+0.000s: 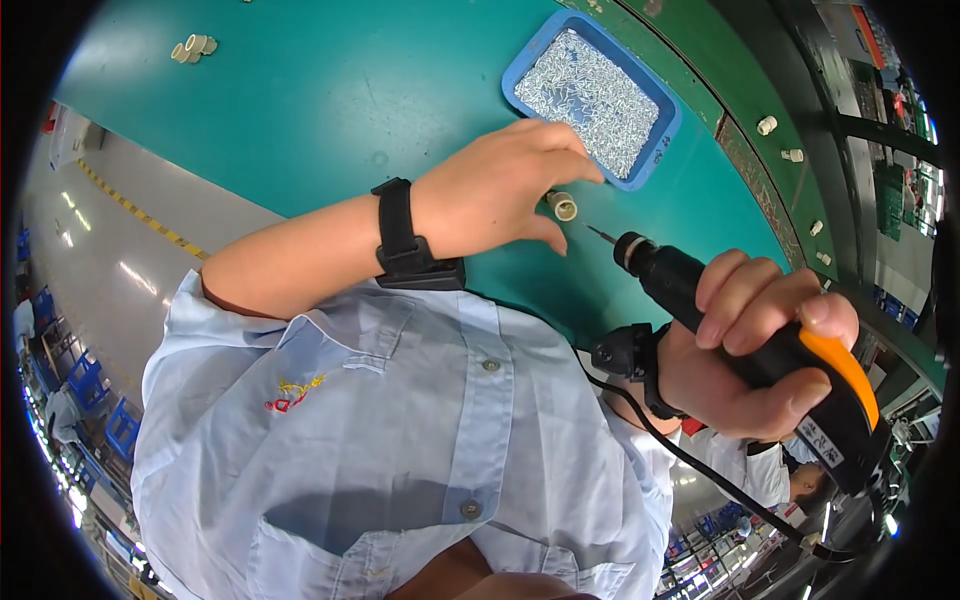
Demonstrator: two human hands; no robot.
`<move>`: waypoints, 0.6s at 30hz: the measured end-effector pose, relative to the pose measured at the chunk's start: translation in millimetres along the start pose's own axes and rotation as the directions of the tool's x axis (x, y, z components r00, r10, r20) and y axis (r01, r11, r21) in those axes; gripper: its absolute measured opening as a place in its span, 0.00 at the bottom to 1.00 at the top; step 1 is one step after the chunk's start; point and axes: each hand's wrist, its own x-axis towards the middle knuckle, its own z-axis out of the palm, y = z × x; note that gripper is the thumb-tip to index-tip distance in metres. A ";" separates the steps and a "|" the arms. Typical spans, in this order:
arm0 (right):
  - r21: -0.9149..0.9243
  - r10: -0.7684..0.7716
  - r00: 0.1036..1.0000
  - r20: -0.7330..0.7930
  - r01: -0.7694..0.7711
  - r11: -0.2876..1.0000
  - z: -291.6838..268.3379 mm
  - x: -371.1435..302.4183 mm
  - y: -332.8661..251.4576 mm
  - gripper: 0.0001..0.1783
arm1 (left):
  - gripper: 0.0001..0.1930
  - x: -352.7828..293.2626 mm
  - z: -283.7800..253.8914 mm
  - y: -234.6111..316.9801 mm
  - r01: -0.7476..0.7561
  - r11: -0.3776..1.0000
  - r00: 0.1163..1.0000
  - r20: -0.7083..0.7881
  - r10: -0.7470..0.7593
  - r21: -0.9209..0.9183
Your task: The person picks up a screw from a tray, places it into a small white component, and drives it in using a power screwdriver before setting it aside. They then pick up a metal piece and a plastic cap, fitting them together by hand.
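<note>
My right hand [760,335] is wrapped round a black and orange electric screwdriver [690,285]. Its thin bit points left, toward a small beige cylindrical fitting [563,207] with a hollow end, and a gap shows between them. Over the table, my left hand [505,185] has its thumb and forefinger spread on either side of that fitting, without visibly pinching it; its other fingers are partly hidden. Just beyond the left fingertips lies a blue tray [518,75] filled with many small silvery screws [600,95].
Several beige fittings [193,47] lie at the far left of the green table [330,110]. More pale fittings [767,125] sit along a green ledge on the right. A black cable [700,465] runs below the screwdriver. Another person [760,470] is in the background, lower right.
</note>
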 end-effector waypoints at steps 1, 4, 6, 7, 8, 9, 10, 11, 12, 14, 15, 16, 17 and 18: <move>-0.004 0.003 1.000 0.000 -0.003 1.000 0.1 1.3 1.4 0.23 | 0.13 -1.1 1.7 -5.2 0.044 0.999 0.998 0.040 -0.044 0.000; 0.002 -0.024 0.999 -0.023 0.024 1.000 1.5 3.2 8.1 0.23 | 0.12 -0.9 2.3 -6.8 0.120 0.993 0.989 0.092 -0.117 -0.022; 0.006 -0.016 0.998 -0.058 0.017 1.000 4.4 2.1 13.9 0.23 | 0.09 0.0 1.9 -5.9 0.179 0.982 0.979 0.108 -0.171 -0.064; 0.011 -0.014 0.996 -0.090 0.015 1.000 6.1 1.7 17.3 0.24 | 0.09 -0.1 1.8 -6.3 0.180 0.981 0.979 0.108 -0.172 -0.066; 0.016 -0.011 0.992 -0.122 0.014 1.000 6.7 1.7 20.1 0.26 | 0.10 -0.6 1.8 -6.7 0.176 0.983 0.980 0.108 -0.169 -0.060; 0.016 -0.010 0.993 -0.121 0.012 1.000 6.4 1.9 22.2 0.26 | 0.11 -1.2 1.9 -7.1 0.172 0.984 0.980 0.107 -0.166 -0.053; 0.010 0.013 0.994 -0.112 -0.012 1.000 6.2 2.1 24.2 0.26 | 0.12 -1.5 2.0 -7.5 0.168 0.985 0.981 0.106 -0.162 -0.046; 0.003 0.036 0.994 -0.103 -0.036 0.999 6.0 2.3 26.1 0.26 | 0.12 -1.7 2.1 -8.0 0.169 0.984 0.981 0.105 -0.164 -0.047; -0.004 0.060 0.994 -0.096 -0.061 0.998 5.6 2.2 27.6 0.26 | 0.12 -1.6 2.8 -8.2 0.170 0.984 0.981 0.104 -0.164 -0.049; -0.030 0.065 0.993 -0.103 -0.069 0.997 7.5 1.8 31.2 0.24 | 0.11 -1.4 4.1 -8.5 0.171 0.984 0.981 0.100 -0.165 -0.054; -0.055 0.069 0.991 -0.111 -0.076 0.996 9.0 1.6 32.9 0.21 | 0.11 -1.3 4.6 -8.6 0.173 0.983 0.981 0.100 -0.167 -0.054; -0.081 0.073 0.990 -0.119 -0.083 0.993 9.8 1.6 34.0 0.19 | 0.11 -1.2 5.1 -8.7 0.172 0.984 0.981 0.103 -0.166 -0.054; -0.078 0.077 0.990 -0.115 -0.086 0.993 9.7 2.5 34.4 0.19 | 0.11 -1.3 5.1 -8.5 0.173 0.983 0.980 0.105 -0.167 -0.055; -0.081 0.079 0.992 -0.097 -0.087 0.993 8.9 3.7 34.7 0.19 | 0.11 -1.4 5.0 -8.5 0.175 0.983 0.980 0.106 -0.169 -0.055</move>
